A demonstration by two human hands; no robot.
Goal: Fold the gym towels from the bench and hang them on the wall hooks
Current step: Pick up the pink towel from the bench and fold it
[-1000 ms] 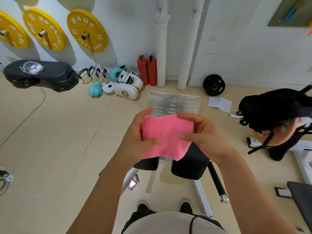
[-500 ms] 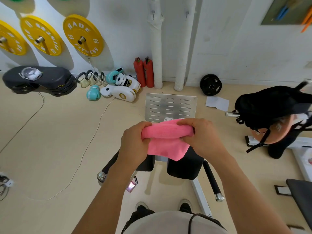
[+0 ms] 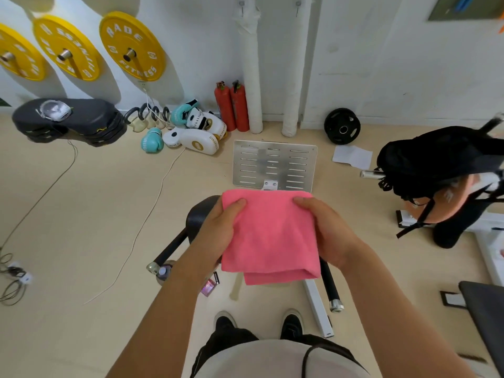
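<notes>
My left hand (image 3: 218,230) grips the folded pink terry towel (image 3: 270,236) by its left edge, thumb on top. My right hand (image 3: 327,227) pinches the right edge likewise, keeping the layers stacked flat above the black padded bench (image 3: 199,216).

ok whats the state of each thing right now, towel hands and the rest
pink towel: folded, held up flat between both hands, a lower layer showing at the near edge
left hand: grips the towel's left edge, thumb on top
right hand: grips the towel's right edge, thumb on top
yellow weight plates: hung on wall pegs
fire extinguishers: upright against the wall
black plate: leaning on the wall
</notes>
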